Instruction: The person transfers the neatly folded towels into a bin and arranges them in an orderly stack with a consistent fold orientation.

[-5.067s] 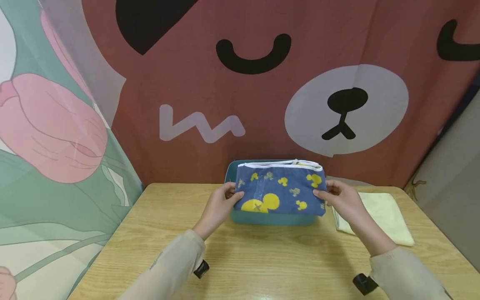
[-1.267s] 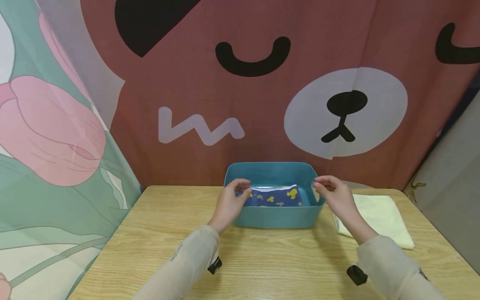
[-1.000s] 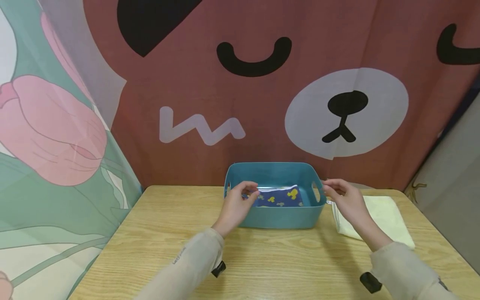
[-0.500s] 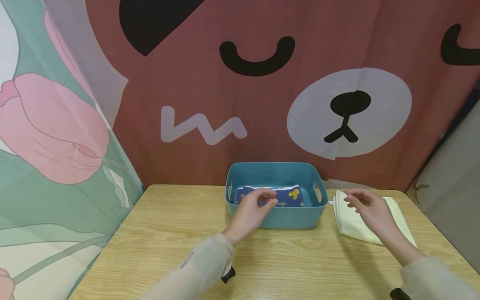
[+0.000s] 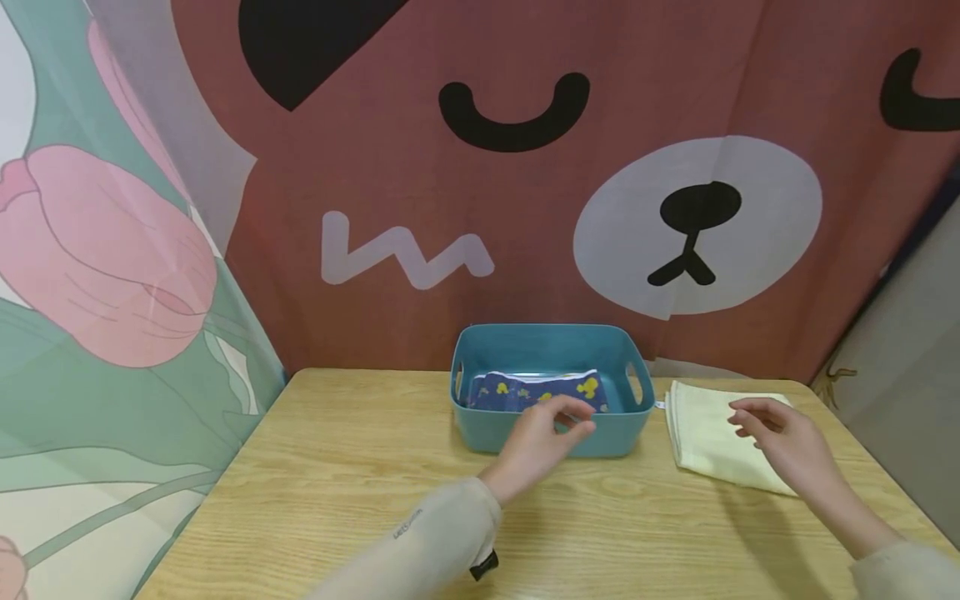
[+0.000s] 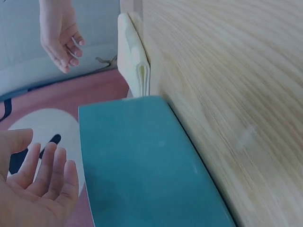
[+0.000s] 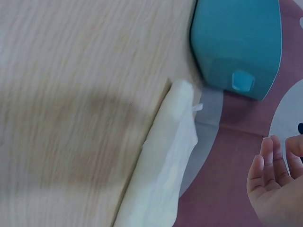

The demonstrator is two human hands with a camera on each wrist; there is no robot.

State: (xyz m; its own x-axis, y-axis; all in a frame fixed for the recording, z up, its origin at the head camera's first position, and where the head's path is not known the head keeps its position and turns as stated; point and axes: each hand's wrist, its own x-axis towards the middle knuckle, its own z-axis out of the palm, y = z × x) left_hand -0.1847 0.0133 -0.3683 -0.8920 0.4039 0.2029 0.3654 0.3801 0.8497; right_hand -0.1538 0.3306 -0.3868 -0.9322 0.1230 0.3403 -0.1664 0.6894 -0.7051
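A teal plastic basket (image 5: 555, 435) with handle holes stands at the back of the table. Inside it lies a folded navy towel (image 5: 517, 392) with yellow mouse-head shapes and a white edge. My left hand (image 5: 536, 442), fingers loosely bent, hovers in front of the basket and holds nothing; it hides part of the towel and basket front. To the right, a folded pale yellow towel (image 5: 705, 433) lies on the table. Above it floats my right hand (image 5: 787, 437), relaxed and holding nothing. The right wrist view shows a gap between that hand's fingers (image 7: 267, 163) and the yellow towel (image 7: 163, 156).
The wooden table (image 5: 345, 467) runs up to a reddish curtain (image 5: 375, 333) with a bear print. A flowered curtain (image 5: 112, 333) hangs at the left, and a grey surface (image 5: 907, 375) borders the table's right side.
The navy towel, earlier held up by both hands, now lies in the basket. Since then both hands have moved rightward, the right one to above the yellow towel.
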